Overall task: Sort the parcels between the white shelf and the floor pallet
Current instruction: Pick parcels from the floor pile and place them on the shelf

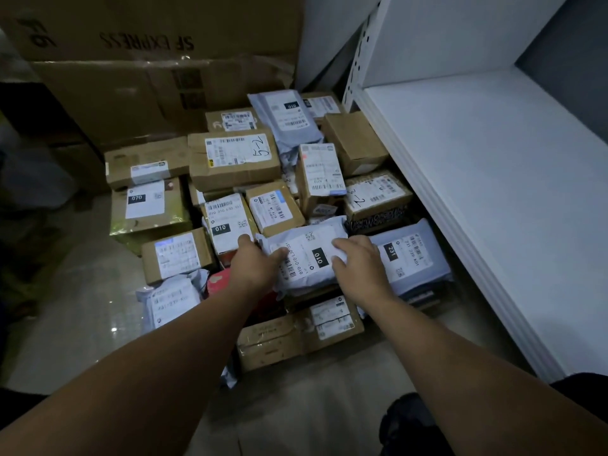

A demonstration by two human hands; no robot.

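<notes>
A grey poly-bag parcel [309, 255] with a label reading 010 lies on top of the heap of parcels on the floor. My left hand [255, 263] grips its left end, thumb on top. On its right end my right hand [360, 264] holds it with the fingers curled over the label. Around it lie several brown cardboard boxes, among them one marked 5-2 [233, 159], and another grey bag labelled 231 [411, 255]. The white shelf [487, 179] stands to the right with its board bare.
Large SF Express cartons [158, 60] stand behind the heap. The shelf's perforated upright [357, 70] rises at the back right. Glossy tiled floor [75, 291] lies to the left. A dark shoe [408, 422] shows at the bottom right. The pallet itself is hidden under parcels.
</notes>
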